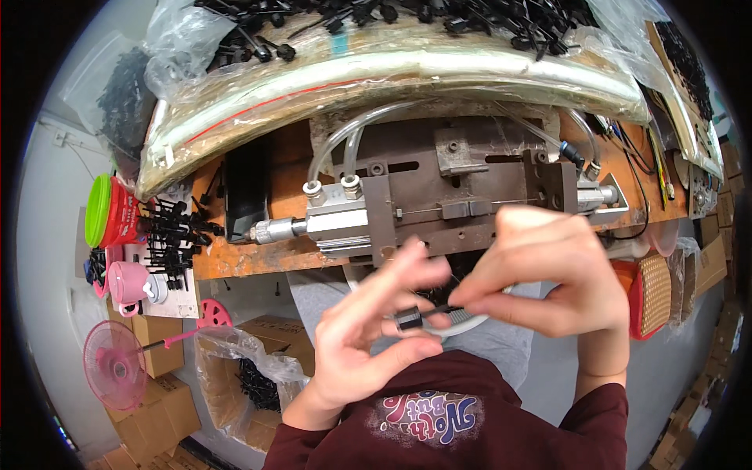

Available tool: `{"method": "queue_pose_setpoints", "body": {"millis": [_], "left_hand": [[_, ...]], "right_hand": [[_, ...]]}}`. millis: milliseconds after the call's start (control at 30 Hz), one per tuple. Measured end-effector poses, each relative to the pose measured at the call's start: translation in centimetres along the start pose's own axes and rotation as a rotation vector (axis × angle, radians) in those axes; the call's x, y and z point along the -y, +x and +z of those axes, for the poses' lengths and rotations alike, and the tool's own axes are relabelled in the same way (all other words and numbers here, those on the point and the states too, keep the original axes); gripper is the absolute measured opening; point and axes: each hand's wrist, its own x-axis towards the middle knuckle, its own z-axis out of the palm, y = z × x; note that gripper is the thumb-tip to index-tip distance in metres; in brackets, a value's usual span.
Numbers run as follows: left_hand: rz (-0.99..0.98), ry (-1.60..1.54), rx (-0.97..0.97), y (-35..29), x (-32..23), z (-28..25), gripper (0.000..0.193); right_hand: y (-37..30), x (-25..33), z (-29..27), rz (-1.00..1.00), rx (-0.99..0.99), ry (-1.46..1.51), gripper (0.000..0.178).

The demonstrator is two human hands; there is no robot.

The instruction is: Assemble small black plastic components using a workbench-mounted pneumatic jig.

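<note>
A small black part with a thick knob (pixel 409 317) and a thin stem is held in front of my body. My right hand (pixel 540 274) is closed in a pinch at the stem end. My left hand (pixel 372 333) has its fingers spread and partly blurred, with the knob in front of its lower fingers; whether they grip it is hard to see. Beyond both hands sits a dark metal fixture (pixel 423 176) with a small block (pixel 464 209) at its middle. A silver cylinder (pixel 338 223) with clear air hoses (pixel 350 145) stands on its left.
A plastic-covered ledge (pixel 407 69) heaped with black parts (pixel 376 14) runs behind the fixture on the wooden bench (pixel 258 261). At left are more black parts (pixel 171 239), a pink cup (pixel 129 282), a pink fan (pixel 115 364) and a lined carton (pixel 258 423). A red-framed seat (pixel 652 298) stands right.
</note>
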Motion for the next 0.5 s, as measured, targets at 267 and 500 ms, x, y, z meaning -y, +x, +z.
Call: {"method": "queue_pose_setpoints", "body": {"millis": [267,500], "left_hand": [[0.281,0.537,0.225,-0.7,1.0,0.1,0.039],[0.368,0.712,0.228,-0.9,0.8,0.6,0.031]], "right_hand": [[-4.9,-1.0,2.2,0.528,-0.253,0.731,0.019],[-5.9,-0.9,3.5,0.638,-0.416,0.877,0.014]]}}
